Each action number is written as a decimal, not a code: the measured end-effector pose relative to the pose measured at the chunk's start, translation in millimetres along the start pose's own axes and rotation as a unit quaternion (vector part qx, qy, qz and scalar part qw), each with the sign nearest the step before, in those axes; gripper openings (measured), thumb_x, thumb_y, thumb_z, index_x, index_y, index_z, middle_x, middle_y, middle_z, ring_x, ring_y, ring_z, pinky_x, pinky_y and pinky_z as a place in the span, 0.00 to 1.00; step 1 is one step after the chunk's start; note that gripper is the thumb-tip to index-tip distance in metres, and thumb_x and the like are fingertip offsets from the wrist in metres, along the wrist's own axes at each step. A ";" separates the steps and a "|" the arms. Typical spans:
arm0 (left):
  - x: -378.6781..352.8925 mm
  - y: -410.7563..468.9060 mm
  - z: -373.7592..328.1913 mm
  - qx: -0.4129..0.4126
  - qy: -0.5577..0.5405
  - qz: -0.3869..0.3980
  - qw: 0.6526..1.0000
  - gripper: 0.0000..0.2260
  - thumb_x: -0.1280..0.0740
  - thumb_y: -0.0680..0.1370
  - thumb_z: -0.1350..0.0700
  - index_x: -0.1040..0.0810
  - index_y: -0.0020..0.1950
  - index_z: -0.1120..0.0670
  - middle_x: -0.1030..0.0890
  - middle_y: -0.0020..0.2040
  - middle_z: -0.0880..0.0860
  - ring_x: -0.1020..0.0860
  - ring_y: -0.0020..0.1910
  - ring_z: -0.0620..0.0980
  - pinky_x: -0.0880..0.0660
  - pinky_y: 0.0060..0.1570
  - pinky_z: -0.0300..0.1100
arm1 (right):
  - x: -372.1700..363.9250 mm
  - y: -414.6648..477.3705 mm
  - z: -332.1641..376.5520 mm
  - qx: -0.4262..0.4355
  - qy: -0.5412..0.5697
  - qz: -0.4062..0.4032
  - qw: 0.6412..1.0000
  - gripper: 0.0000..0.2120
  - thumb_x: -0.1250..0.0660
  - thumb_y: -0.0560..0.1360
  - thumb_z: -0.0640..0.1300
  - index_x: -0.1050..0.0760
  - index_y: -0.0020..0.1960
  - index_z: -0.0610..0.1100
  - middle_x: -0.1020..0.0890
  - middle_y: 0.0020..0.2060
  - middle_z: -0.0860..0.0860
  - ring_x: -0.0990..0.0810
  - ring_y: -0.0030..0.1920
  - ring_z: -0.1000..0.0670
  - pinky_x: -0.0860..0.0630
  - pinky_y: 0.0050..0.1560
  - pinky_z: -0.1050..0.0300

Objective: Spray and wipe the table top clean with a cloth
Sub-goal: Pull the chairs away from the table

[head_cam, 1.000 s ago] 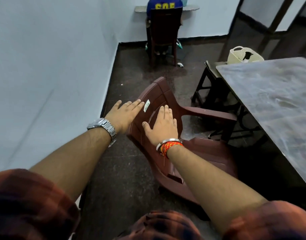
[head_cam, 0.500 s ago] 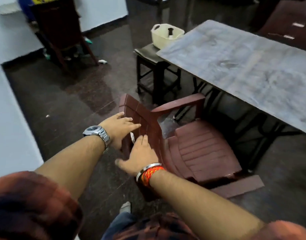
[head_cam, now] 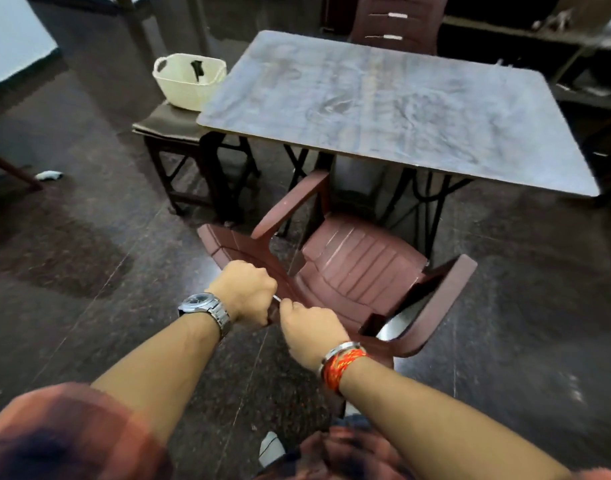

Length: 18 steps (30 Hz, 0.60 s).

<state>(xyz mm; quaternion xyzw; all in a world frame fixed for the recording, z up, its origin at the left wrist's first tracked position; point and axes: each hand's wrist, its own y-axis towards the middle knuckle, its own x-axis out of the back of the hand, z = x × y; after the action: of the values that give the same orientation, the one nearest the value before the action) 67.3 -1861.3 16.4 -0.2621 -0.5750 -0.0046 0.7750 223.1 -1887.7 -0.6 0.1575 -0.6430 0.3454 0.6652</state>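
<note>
Grey smeared bench (head_cam: 401, 109) ahead of me, maroon plastic chair (head_cam: 359, 271) before its near edge, cream basket (head_cam: 189, 81) on a dark stool (head_cam: 172, 126) just beside the bench's left corner, my left hand (head_cam: 243, 291) and right hand (head_cam: 312, 332) both closed in a grip on the chair's backrest top, no cloth visible.

Both arms extended, hands fisted.
Left hand (head_cam: 243, 291) at 10 o'clock of right hand (head_cam: 311, 332), knuckles nearly touching.
</note>
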 end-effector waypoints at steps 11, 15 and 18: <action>44.2 93.9 -52.1 -0.044 -0.094 -0.060 0.993 0.16 0.35 0.73 0.47 0.21 0.56 0.53 0.17 0.54 0.54 0.17 0.53 0.59 0.23 0.47 0.48 | -0.6 -26.4 -176.9 0.046 -0.032 -0.043 0.997 0.33 0.62 0.68 0.48 0.30 0.64 0.41 0.19 0.55 0.46 0.19 0.49 0.40 0.25 0.36 0.48; 39.7 111.3 -36.7 -0.063 -0.065 -0.046 0.995 0.13 0.34 0.73 0.50 0.25 0.55 0.53 0.19 0.55 0.53 0.19 0.55 0.58 0.25 0.48 0.49 | 2.9 -17.0 -206.3 0.083 -0.077 -0.102 0.988 0.21 0.51 0.69 0.42 0.24 0.54 0.41 0.17 0.40 0.49 0.19 0.33 0.45 0.29 0.20 0.56; 49.0 134.2 -45.9 -0.037 -0.048 -0.042 0.997 0.10 0.37 0.77 0.55 0.25 0.56 0.55 0.18 0.57 0.55 0.18 0.55 0.61 0.26 0.47 0.48 | 4.2 -9.4 -236.7 0.090 -0.089 -0.127 0.984 0.17 0.47 0.68 0.41 0.24 0.52 0.42 0.18 0.36 0.52 0.21 0.30 0.48 0.34 0.20 0.60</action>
<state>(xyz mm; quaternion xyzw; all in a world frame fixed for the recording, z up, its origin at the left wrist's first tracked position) 166.2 -1749.9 -2.8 -0.2665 -0.6218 -0.0458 0.7350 405.8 -1738.5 -23.5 0.3272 -0.6404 0.2994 0.6270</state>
